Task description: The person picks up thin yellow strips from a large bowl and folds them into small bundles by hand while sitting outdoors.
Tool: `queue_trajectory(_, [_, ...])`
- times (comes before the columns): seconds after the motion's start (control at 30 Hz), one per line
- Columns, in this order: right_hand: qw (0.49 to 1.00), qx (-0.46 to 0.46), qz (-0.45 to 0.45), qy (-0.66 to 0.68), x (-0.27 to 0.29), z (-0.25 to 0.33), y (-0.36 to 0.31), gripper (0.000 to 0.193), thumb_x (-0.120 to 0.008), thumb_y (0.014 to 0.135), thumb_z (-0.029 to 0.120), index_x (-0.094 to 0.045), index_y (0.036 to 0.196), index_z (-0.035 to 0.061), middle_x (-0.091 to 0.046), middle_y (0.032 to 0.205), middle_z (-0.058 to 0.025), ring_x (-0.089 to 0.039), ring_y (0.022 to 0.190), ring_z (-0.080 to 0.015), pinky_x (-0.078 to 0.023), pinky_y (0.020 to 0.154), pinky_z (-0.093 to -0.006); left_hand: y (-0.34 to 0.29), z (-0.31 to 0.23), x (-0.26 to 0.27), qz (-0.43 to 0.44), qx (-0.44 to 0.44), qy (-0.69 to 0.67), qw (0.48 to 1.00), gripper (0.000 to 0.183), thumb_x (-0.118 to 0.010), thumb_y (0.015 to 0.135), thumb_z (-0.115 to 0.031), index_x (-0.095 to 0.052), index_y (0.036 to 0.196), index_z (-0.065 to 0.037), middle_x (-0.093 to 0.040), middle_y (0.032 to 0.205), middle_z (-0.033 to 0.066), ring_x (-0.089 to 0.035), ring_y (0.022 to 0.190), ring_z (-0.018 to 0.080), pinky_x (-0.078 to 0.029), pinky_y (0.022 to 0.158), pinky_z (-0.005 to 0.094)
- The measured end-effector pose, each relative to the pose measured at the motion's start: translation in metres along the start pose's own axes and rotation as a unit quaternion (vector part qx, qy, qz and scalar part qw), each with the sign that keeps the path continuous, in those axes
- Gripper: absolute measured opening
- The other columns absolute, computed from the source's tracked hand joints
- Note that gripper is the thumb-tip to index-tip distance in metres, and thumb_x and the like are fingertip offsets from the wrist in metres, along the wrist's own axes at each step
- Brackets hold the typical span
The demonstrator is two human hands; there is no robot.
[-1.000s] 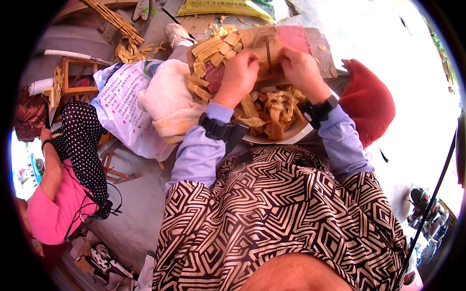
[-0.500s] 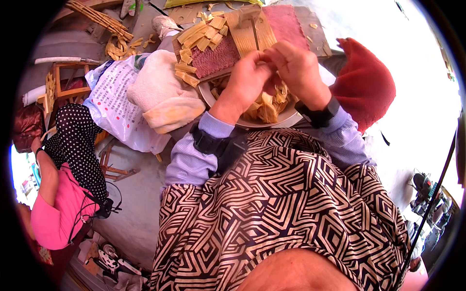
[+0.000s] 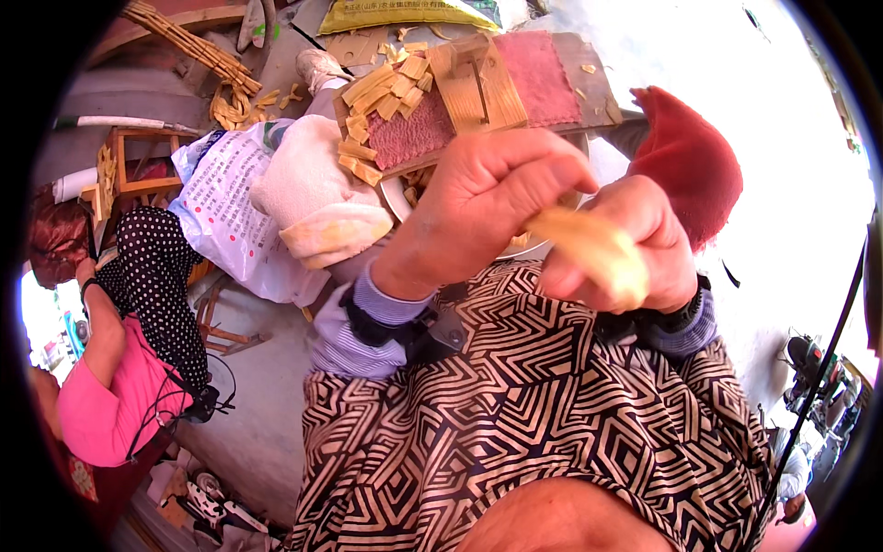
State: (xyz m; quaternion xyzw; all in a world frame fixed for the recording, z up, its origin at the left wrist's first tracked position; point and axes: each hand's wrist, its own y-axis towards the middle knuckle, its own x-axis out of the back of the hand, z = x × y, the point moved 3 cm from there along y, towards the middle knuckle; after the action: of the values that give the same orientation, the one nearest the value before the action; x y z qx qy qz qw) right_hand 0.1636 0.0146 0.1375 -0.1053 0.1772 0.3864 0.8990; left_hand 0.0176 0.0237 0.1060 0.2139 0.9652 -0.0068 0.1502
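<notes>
My right hand (image 3: pixel 664 241) is closed on a pale yellow flat strip (image 3: pixel 602 258), held above my lap and smeared by motion. Close beside it, my left hand (image 3: pixel 469 216) has its fingers curled over the strip's far end; what they grip is hidden. Behind my hands lies a board covered with red cloth (image 3: pixel 543 81), and on it a wooden block (image 3: pixel 506 90) with a thin dark upright piece. Short yellow pieces (image 3: pixel 397 90) are heaped left of the block. Mostly covered by my hands, a white bowl (image 3: pixel 395 199) holds more yellow pieces.
A pink towel (image 3: pixel 308 175) and a white printed plastic bag (image 3: pixel 239 212) lie to the left. Beyond them a person in pink (image 3: pixel 110 391) sits near a wooden stool frame (image 3: pixel 147 166). Red cloth (image 3: pixel 690 166) lies at the right. A yellow-green sack (image 3: pixel 405 14) is at the back.
Both hands have come up and nearer to me from over the bowl, the right moving farther right. The yellow strip now shows in my right hand, and the wooden block is uncovered.
</notes>
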Motion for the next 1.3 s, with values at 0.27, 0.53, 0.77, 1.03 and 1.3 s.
queue_trajectory(0.27, [0.782, 0.152, -0.308, -0.52, 0.06, -0.058, 0.029, 0.007, -0.063, 0.084, 0.01, -0.066, 0.09, 0.0083, -0.058, 0.059, -0.0118, -0.063, 0.054, -0.0216, -0.047, 0.049, -0.032, 0.009, 0.069, 0.0, -0.087, 0.13, -0.206, 0.966, 0.019, -0.049, 0.095, -0.014, -0.055, 0.111, -0.005, -0.044, 0.069, -0.0058, -0.038, 0.058, 0.0007, -0.031, 0.051, 0.0147])
queue_trajectory(0.53, [0.726, 0.122, -0.286, -0.613, 0.067, -0.071, 0.019, 0.012, -0.068, 0.081, 0.018, -0.065, 0.086, 0.0086, -0.063, 0.076, -0.0071, -0.061, 0.061, -0.0292, -0.047, 0.052, -0.0343, 0.0, 0.118, 0.029, -0.055, 0.104, 0.012, 0.993, 0.015, -0.056, 0.092, -0.009, -0.06, 0.104, -0.002, -0.06, 0.084, -0.0006, -0.053, 0.064, 0.0073, -0.043, 0.055, 0.022])
queue_trajectory(0.77, [0.958, -0.151, -0.238, 0.056, 0.085, -0.146, 0.022, 0.029, -0.058, 0.094, 0.032, -0.067, 0.093, 0.0048, -0.065, 0.087, -0.0022, -0.059, 0.08, -0.0089, -0.046, 0.069, -0.0263, -0.001, 0.089, 0.023, -0.121, -0.169, 0.492, 0.845, 0.032, -0.058, 0.081, 0.0, -0.061, 0.112, -0.004, -0.066, 0.101, 0.011, -0.061, 0.086, 0.0315, -0.049, 0.076, 0.0344])
queue_trajectory(1.03, [0.965, 0.007, -0.262, 0.007, 0.085, -0.137, 0.024, 0.016, -0.062, 0.087, 0.009, -0.066, 0.1, 0.0005, -0.061, 0.102, -0.0035, -0.057, 0.096, -0.0128, -0.046, 0.081, -0.0233, 0.004, 0.083, 0.016, -0.15, -0.08, 0.362, 0.916, 0.015, -0.059, 0.085, -0.007, -0.061, 0.098, 0.0, -0.064, 0.096, 0.0148, -0.061, 0.085, 0.0317, -0.048, 0.075, 0.0363])
queue_trajectory(1.3, [0.849, 0.195, -0.405, -0.279, 0.101, -0.101, 0.012, 0.009, -0.066, 0.077, -0.006, -0.067, 0.086, -0.0033, -0.056, 0.105, -0.0052, -0.054, 0.096, -0.0131, -0.045, 0.081, -0.023, -0.003, 0.117, 0.032, -0.16, 0.098, 0.127, 0.974, 0.021, -0.055, 0.094, -0.019, -0.059, 0.087, 0.0, -0.054, 0.065, -0.0015, -0.05, 0.058, 0.0087, -0.041, 0.052, 0.0241])
